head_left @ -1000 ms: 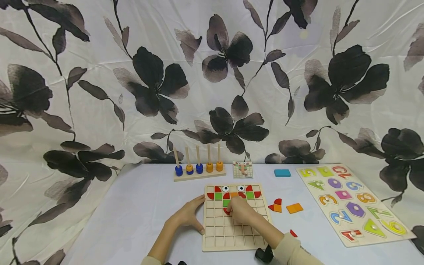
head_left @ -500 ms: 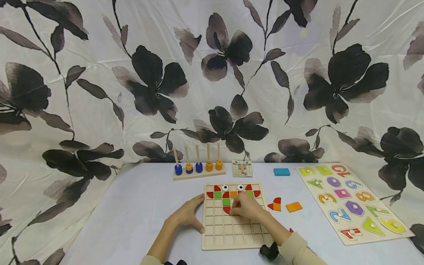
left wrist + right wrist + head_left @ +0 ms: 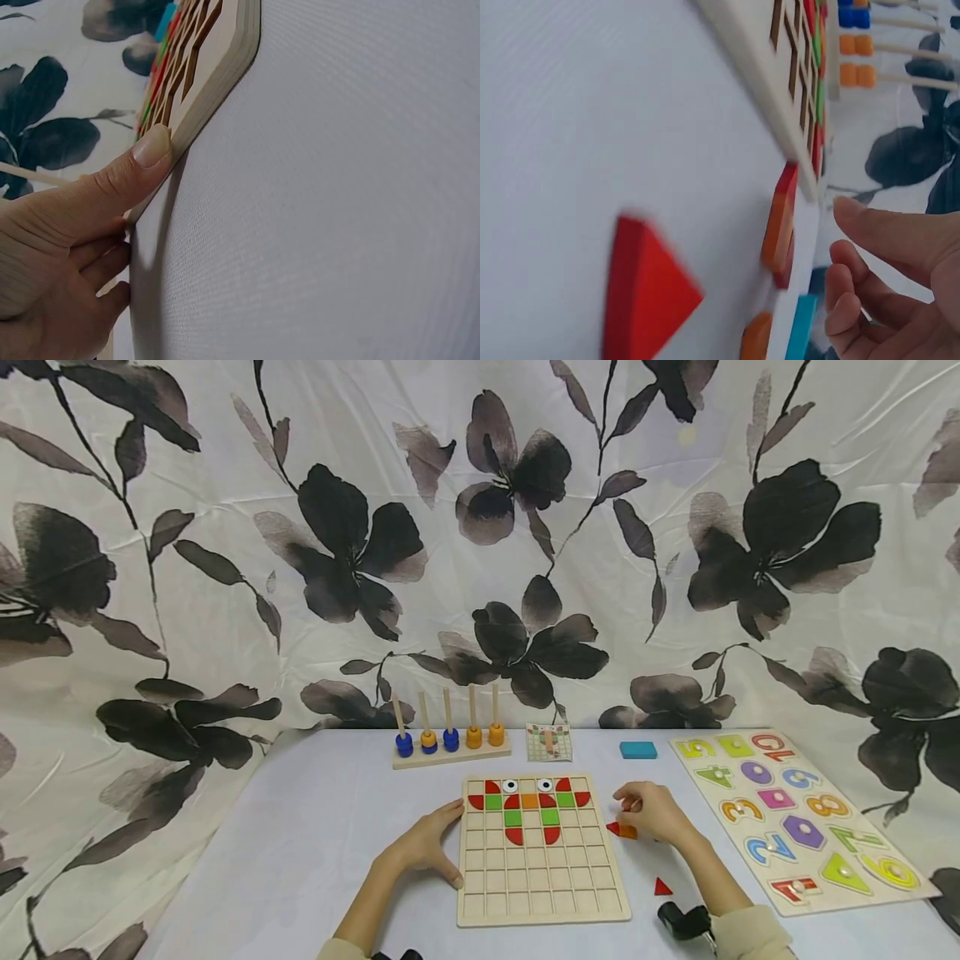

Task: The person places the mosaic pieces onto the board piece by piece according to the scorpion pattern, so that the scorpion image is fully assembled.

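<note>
my left grip [image 3: 429, 842] is spread loosely along the grid board [image 3: 543, 881], its fingers unclenched, touching the edge at nine o'clock; the board lies at its three o'clock. red, green and orange tiles [image 3: 529, 802] and two eye tiles [image 3: 510, 786] fill parts of the upper rows, toward twelve.

my right grip [image 3: 651, 812] hangs half-curled off the board's two o'clock side, with a gap between thumb and fingers and nothing held. just under its fingertips, toward six o'clock, lie loose red and orange pieces [image 3: 627, 832] on the table [image 3: 300, 860]. a red triangle [image 3: 663, 887] sits near, at that grip's six o'clock, and a blue block [image 3: 638, 750] at its twelve. the number board [image 3: 780, 843] is off at three.

beyond the grid board, a picture card [image 3: 549, 743] lies at twelve o'clock and the peg abacus [image 3: 450, 760] stands at half past ten.
</note>
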Motion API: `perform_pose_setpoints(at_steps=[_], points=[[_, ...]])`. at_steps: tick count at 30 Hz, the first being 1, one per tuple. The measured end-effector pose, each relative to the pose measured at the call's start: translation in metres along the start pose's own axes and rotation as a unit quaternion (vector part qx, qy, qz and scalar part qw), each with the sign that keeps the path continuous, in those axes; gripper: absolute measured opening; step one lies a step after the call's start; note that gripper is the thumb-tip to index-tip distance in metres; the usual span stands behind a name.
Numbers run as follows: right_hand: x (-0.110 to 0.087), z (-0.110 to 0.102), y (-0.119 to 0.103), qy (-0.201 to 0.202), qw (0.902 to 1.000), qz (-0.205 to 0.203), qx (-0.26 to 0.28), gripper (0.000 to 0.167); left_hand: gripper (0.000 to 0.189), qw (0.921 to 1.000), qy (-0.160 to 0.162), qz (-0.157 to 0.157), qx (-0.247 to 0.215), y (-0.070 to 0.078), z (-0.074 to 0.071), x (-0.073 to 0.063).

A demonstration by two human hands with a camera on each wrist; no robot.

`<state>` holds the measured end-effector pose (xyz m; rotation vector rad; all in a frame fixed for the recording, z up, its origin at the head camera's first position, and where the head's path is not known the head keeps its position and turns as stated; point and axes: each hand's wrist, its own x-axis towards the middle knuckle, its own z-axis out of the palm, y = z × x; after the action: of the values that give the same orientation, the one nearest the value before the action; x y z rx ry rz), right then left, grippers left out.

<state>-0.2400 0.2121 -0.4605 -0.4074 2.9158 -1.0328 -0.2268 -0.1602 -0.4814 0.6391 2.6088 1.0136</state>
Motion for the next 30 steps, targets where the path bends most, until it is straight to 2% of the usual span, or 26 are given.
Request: perform_pose_setpoints(at_steps=[4, 8, 16, 22, 30], points=[[-0.012, -0.005, 0.011, -0.027, 0.9996, 0.004, 0.005, 0.023, 0.11, 1.0, -0.003, -0.004, 0.0, -0.001, 0.001, 0.0], [-0.019, -0.001, 0.015, -0.044, 0.999, 0.006, -0.004, 0.024, 0.109, 1.0, -0.003, -0.007, 0.002, -0.001, 0.001, 0.0], [-0.021, 0.009, 0.01, -0.018, 0.9989, 0.01, -0.042, 0.011, 0.109, 1.0, -0.002, -0.007, 0.001, -0.001, 0.001, 0.002], [-0.02, 0.009, 0.009, -0.015, 0.9974, 0.031, -0.063, 0.019, 0.109, 0.9999, -0.002, -0.009, -0.005, -0.001, 0.001, 0.001], [-0.018, 0.01, 0.008, -0.033, 0.9956, 0.034, -0.08, 0.021, 0.109, 1.0, 0.001, -0.001, -0.008, -0.001, 0.001, 0.0]])
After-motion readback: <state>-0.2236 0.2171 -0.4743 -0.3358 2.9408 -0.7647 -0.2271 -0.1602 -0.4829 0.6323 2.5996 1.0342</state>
